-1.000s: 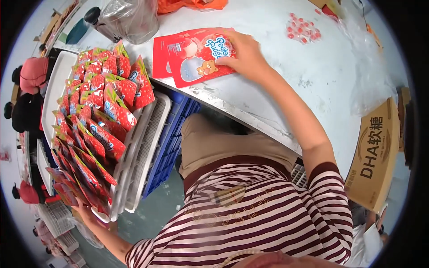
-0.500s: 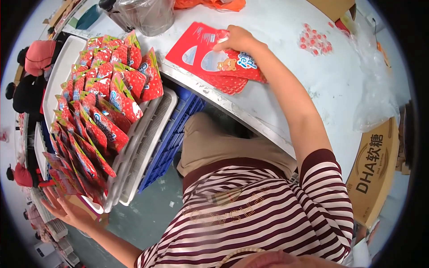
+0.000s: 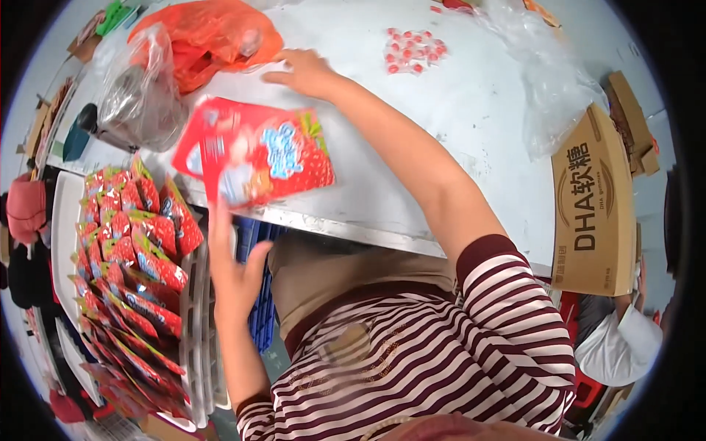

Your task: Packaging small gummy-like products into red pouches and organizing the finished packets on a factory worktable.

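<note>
Flat red pouches [image 3: 305,165] with strawberry print and clear windows lie in a loose pile on the white table [image 3: 382,184], close to its front edge. My left hand [image 3: 234,268] is up at that edge, fingers stretched and thumb apart, with its fingertips by the pile's lower left corner. Whether they touch the pouches I cannot tell. Beyond the pile, my right hand [image 3: 307,73] reaches over the table beside an orange plastic bag [image 3: 220,40]. Its fingers are spread, and nothing shows in them.
Filled red pouches [image 3: 136,287] stand in rows in a white tray [image 3: 65,242] at the left, above stacked trays and a blue crate [image 3: 261,312]. A metal container in clear plastic [image 3: 140,110] is at the back left. Small red-and-white wrapped pieces [image 3: 414,51] lie farther back. A carton [image 3: 596,213] is at right.
My right hand has left the pouch pile and moved toward the orange bag. My left hand has come from the tray's near end up to the pile. The whole view has shifted.
</note>
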A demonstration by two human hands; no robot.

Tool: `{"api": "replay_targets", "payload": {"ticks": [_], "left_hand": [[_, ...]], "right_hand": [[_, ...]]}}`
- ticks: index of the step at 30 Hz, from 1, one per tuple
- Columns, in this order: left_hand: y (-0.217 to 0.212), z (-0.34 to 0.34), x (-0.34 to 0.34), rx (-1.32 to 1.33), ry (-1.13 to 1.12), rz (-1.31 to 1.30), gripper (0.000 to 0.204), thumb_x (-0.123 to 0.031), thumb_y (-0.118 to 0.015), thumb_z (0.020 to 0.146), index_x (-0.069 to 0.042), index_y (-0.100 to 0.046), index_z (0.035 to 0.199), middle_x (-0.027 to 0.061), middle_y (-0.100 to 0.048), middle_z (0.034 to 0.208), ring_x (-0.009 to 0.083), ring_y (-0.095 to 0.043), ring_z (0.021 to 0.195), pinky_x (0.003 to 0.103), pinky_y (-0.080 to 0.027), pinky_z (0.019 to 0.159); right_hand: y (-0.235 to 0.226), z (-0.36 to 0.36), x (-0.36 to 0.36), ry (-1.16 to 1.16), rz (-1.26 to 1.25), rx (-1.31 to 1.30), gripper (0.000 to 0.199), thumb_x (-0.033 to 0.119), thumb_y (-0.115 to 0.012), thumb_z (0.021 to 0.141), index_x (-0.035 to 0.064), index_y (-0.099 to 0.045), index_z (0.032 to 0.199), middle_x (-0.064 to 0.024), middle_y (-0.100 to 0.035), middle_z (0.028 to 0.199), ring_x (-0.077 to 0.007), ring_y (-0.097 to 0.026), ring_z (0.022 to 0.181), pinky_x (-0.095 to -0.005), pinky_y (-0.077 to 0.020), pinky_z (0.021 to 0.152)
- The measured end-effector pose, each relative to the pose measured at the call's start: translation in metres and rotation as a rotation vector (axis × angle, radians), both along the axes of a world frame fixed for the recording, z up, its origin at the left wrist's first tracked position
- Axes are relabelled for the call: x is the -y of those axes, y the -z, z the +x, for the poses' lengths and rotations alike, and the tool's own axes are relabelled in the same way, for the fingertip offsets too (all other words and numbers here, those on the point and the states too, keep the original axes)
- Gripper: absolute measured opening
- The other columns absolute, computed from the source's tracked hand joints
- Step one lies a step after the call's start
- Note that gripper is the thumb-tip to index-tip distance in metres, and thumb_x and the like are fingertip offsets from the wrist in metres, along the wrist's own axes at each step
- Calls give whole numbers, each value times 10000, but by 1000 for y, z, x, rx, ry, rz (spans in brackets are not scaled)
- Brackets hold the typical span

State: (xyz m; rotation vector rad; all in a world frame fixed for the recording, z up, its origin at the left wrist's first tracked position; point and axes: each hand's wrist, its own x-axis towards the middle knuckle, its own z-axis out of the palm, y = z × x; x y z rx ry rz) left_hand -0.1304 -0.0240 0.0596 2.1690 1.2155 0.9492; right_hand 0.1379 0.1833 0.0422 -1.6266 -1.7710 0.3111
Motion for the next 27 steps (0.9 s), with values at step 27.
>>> {"api": "replay_targets", "payload": {"ticks": [27], "left_hand": [[44, 61, -77, -576, -59, 217, 448, -451, -626, 765, -267, -595, 1172, 68, -356, 1409, 400, -284, 1289, 592, -158, 1019]], "right_hand": [[32, 193, 111, 177, -112, 392, 423, 478, -553, 785, 258, -601, 1143, -79, -415, 1346, -312, -327, 1242, -497, -143, 1046]]}}
